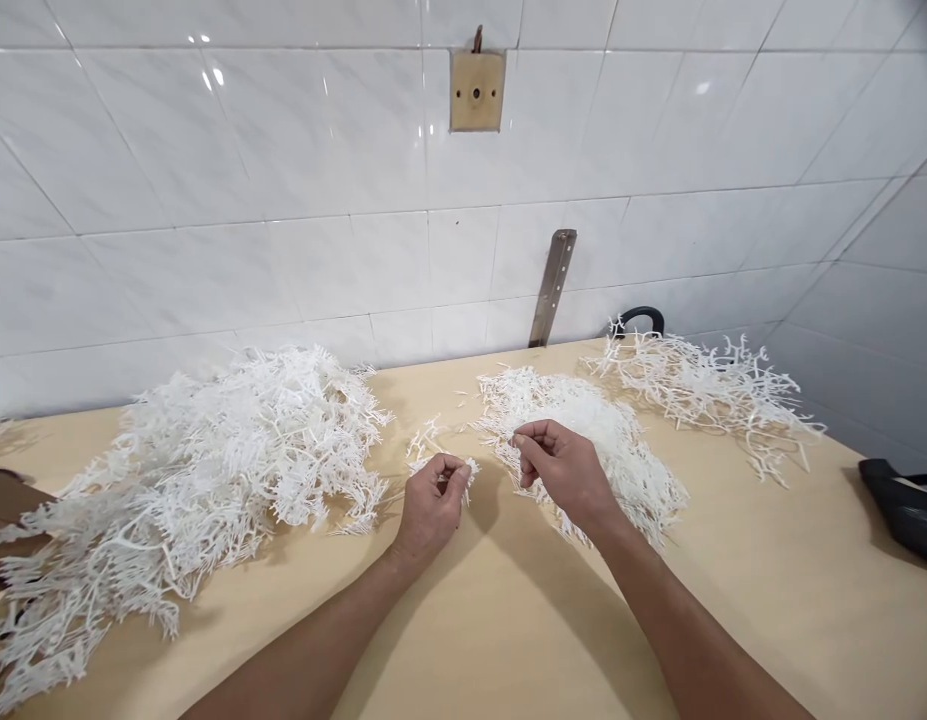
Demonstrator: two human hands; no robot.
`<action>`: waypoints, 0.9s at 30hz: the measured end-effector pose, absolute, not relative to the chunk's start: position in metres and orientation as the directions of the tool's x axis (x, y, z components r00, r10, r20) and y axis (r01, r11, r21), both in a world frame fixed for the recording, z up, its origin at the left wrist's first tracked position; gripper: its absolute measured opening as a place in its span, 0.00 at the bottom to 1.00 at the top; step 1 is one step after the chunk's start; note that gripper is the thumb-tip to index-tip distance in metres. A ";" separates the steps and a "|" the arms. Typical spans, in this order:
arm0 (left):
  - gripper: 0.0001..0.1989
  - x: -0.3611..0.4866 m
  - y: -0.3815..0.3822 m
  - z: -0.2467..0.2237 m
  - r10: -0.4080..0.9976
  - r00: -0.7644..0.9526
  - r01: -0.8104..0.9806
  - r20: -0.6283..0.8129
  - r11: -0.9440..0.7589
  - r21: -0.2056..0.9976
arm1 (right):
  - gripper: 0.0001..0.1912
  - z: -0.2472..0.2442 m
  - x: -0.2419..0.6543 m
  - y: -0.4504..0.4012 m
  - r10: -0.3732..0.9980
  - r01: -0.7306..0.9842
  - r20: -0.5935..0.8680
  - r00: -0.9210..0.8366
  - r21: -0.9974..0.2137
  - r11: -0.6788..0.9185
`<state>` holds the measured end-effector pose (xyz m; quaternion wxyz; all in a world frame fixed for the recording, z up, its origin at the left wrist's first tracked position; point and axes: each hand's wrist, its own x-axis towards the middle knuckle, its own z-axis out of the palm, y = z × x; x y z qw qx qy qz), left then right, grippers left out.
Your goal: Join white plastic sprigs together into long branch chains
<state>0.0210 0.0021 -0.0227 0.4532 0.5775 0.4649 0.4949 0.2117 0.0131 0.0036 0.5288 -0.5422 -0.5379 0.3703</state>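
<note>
The left hand (431, 508) pinches one white sprig (473, 470); the right hand (566, 470) curls, its grip unclear. One surface (463, 620) carries three large heaps (253, 450).

A pale wood-toned tabletop (485, 640) carries a large heap of white branched plastic pieces (245, 450) on the left, a smaller pile of fine white plastic sticks (594, 410) mid-table, a tangle of white sprues (695, 378) back right, and a black object (902, 512) at the right edge.

Workroom: tiled wall (245, 270), heaped worktable (463, 620).
</note>
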 end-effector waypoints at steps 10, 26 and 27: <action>0.11 0.022 0.000 -0.020 0.984 0.085 0.100 0.158 -0.166 0.981 | 0.16 -0.003 0.216 0.018 0.997 -0.022 0.040 0.060 -0.999 0.042; 0.10 0.021 -0.001 -0.021 0.981 0.103 0.109 0.166 -0.177 0.978 | 0.12 -0.003 0.184 0.003 0.941 0.519 0.321 -0.110 -0.789 0.330; 0.10 0.021 0.000 -0.021 0.982 0.105 0.104 0.159 -0.170 0.980 | 0.12 -0.002 0.184 0.003 0.941 0.516 0.317 -0.114 -0.791 0.329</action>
